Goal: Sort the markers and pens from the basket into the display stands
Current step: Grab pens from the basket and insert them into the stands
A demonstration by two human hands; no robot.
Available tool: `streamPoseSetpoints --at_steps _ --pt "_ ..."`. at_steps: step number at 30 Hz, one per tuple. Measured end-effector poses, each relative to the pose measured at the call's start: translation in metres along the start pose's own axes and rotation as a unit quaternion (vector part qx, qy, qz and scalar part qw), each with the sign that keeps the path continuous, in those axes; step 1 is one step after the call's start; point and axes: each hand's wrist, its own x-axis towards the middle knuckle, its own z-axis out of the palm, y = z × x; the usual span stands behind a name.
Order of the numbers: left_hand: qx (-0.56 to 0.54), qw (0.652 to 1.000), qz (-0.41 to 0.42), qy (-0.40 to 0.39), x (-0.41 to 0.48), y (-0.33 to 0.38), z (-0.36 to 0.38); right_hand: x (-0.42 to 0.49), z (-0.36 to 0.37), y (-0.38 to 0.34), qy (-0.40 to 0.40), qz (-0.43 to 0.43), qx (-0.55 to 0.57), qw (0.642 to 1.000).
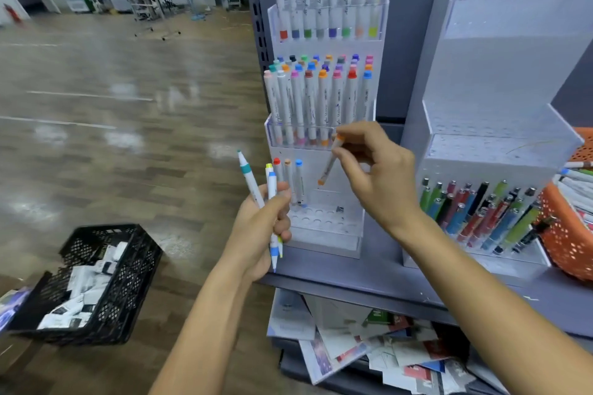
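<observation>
A clear tiered marker stand [324, 234] rises on the grey shelf, its upper rows full of white markers with coloured caps. Its lowest row holds three markers [290, 179] at the left beside bare holes. My left hand [261, 228] is shut on three white markers [272, 189] with teal, yellow and blue ends, just left of the stand. My right hand [378, 179] pinches an orange-tipped marker [329, 165], tilted in front of the stand's lower tier. The orange basket [564, 234] with more markers sits at the far right.
A second clear stand [481, 151] to the right holds several coloured pens [481, 215] in its lowest tier. A black crate [96, 282] of white packets stands on the wooden floor at lower left. Loose papers [369, 346] lie on the shelf below.
</observation>
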Motion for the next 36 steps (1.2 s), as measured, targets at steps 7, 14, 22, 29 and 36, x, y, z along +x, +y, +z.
streamPoseSetpoints --at_steps 7,14,22,29,36 --pt "-0.095 0.993 -0.008 -0.074 0.008 0.0 -0.02 -0.001 0.029 0.014 -0.018 -0.009 -0.062 0.998" --pt "-0.103 0.989 -0.012 -0.103 0.012 -0.001 -0.024 -0.005 0.036 0.016 -0.043 -0.011 -0.087 0.995" --pt "-0.065 0.995 0.012 -0.079 0.016 0.001 -0.023 -0.011 0.046 0.026 -0.069 -0.05 -0.211 0.974" --pt "-0.033 0.998 0.002 -0.052 0.017 -0.002 -0.022 -0.015 0.039 0.015 -0.043 0.052 -0.114 0.991" --pt "0.054 0.995 0.031 -0.08 0.014 -0.007 -0.009 -0.012 0.029 -0.016 -0.105 0.187 0.167 0.962"
